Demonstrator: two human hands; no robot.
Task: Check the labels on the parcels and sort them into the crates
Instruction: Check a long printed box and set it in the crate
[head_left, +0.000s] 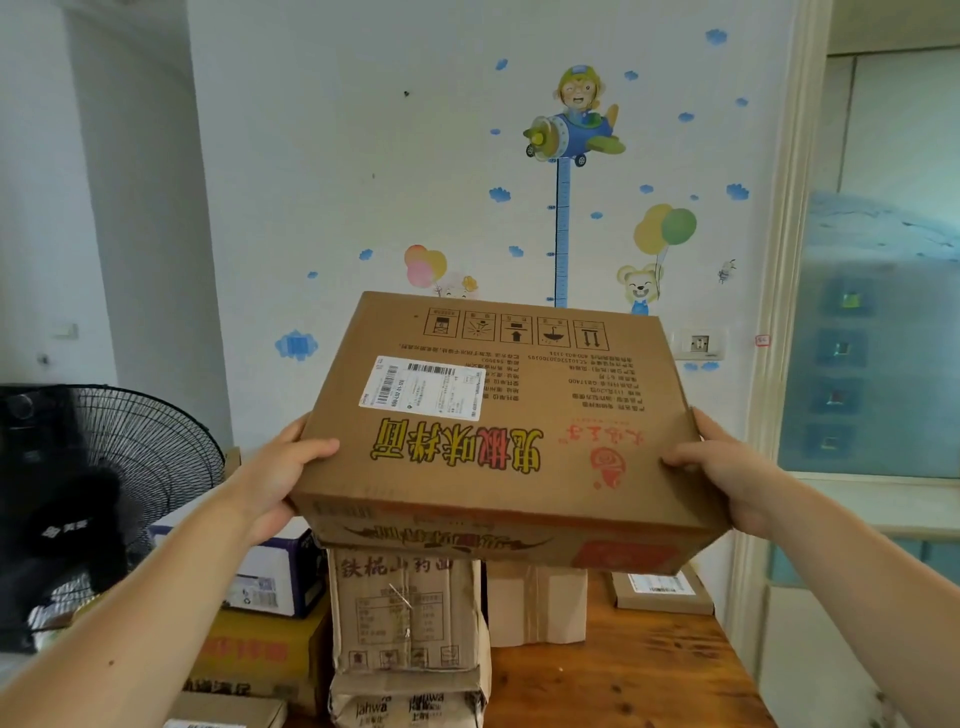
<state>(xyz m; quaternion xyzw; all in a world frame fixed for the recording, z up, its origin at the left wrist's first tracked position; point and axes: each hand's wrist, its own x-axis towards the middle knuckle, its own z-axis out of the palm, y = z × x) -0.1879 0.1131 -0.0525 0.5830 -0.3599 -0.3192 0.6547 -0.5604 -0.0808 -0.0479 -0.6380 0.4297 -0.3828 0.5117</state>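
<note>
A large brown cardboard parcel (561, 431) with red and yellow print is held up in the air in front of me, tilted with its top face toward me. A white shipping label (422, 387) with barcodes sits on that face, upside down from my side. My left hand (283, 467) grips the parcel's left edge, thumb on top. My right hand (737, 473) grips the right edge the same way. Several other parcels lie below on a wooden table (623, 670). No crate is in view.
Under the lifted parcel stand a taped brown box (405, 608), a plain pale box (537, 605) and a flat parcel with a label (662, 590). A white and purple box (275, 577) and a yellow-brown carton (254, 654) sit left. A black fan (104, 493) stands at far left.
</note>
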